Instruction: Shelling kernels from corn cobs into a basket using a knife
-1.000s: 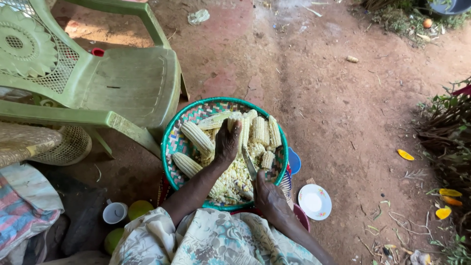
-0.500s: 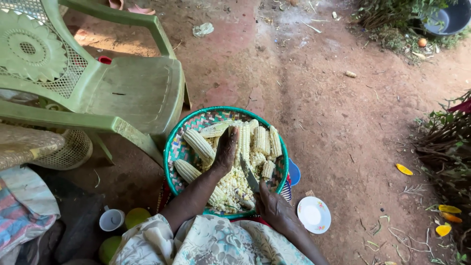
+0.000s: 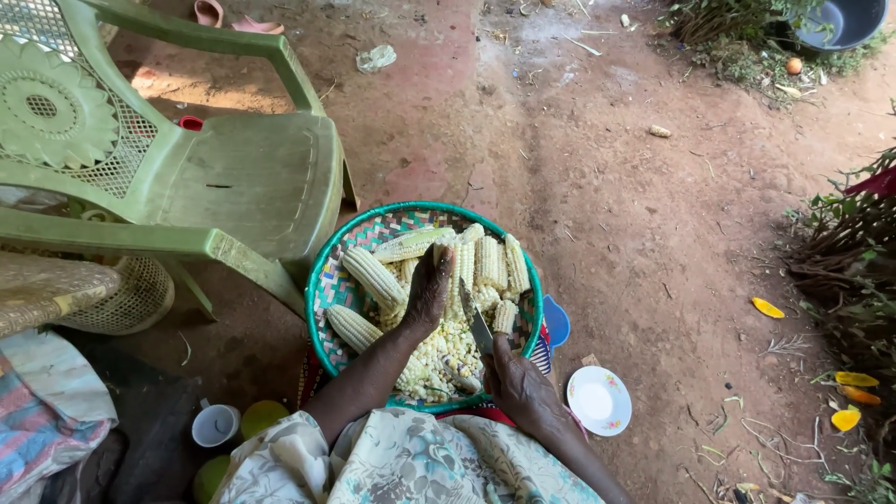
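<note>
Corn cobs (image 3: pixel 467 271) under cupped left hand (image 3: pixel 427 291), knife (image 3: pixel 478 322) in clenched right hand (image 3: pixel 523 387), basket (image 3: pixel 327 299) on bare earth (image 3: pixel 635 215).

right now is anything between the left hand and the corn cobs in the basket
Nothing visible. The left hand already rests on the corn cobs inside the woven basket. The right hand holds a knife beside it, off to the side, not between hand and cobs.

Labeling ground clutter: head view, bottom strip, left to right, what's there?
Striped cloth → white cup → left hand in basket → knife in right hand → white plate → yellow leaves.
</note>
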